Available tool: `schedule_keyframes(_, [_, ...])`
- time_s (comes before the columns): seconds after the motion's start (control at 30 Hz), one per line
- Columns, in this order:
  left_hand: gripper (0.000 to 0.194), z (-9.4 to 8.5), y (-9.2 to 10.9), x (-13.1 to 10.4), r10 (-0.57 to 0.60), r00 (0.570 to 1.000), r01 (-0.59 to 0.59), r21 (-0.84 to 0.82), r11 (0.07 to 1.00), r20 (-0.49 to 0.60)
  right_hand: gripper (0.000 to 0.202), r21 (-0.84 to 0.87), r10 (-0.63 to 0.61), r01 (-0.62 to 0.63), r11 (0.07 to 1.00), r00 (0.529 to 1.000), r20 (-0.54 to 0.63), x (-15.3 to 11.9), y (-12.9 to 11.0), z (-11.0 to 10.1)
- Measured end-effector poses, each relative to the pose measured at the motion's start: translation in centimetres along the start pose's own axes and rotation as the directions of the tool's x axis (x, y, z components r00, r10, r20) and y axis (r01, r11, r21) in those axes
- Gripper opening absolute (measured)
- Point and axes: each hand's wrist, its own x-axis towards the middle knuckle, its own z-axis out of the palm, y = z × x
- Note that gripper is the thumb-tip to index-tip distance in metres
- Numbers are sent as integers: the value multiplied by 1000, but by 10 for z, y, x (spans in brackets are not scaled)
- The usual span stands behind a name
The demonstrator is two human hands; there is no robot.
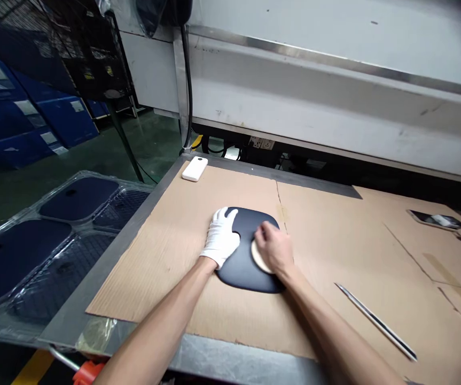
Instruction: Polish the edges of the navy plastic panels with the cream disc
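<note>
A dark navy panel with rounded corners (238,272) lies flat on the cardboard. My left hand (221,235), in a white glove, rests on the panel's left side, its thumb and fingers apart. Bare and slightly blurred, my right hand (273,246) is closed on a round cream pad (259,258), which lies against the panel's face right of the middle. The fingers partly cover the pad.
Cardboard sheets (166,251) cover the metal table. A white phone-sized case (195,169) lies at the back left, a slim blade-like tool (376,321) at front right, a phone (436,220) farther right. Left of the table, clear trays (76,235) hold several dark panels.
</note>
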Motion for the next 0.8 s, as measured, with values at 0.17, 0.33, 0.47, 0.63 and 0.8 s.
schedule_keyframes(0.17, [73,0,2,0,0,1000,0,-8,1000,14,26,-51,-3,0,999,999,-42,-18,-7,0])
schedule_keyframes(0.33, [71,-1,2,-2,-10,1000,10,-47,999,-11,24,-50,-24,25,998,999,27,-5,-8,-2])
schedule_keyframes(0.47, [74,1,2,0,-4,1000,5,-26,1000,10,23,-102,207,-209,973,978,-30,-5,2,-4])
schedule_keyframes(0.63, [74,-2,-1,0,-40,999,43,-140,989,21,25,-25,-224,225,974,974,25,-28,-51,4])
schedule_keyframes(0.8, [77,-5,-2,0,-36,998,47,-203,978,56,22,2,92,-92,996,996,7,3,-7,1])
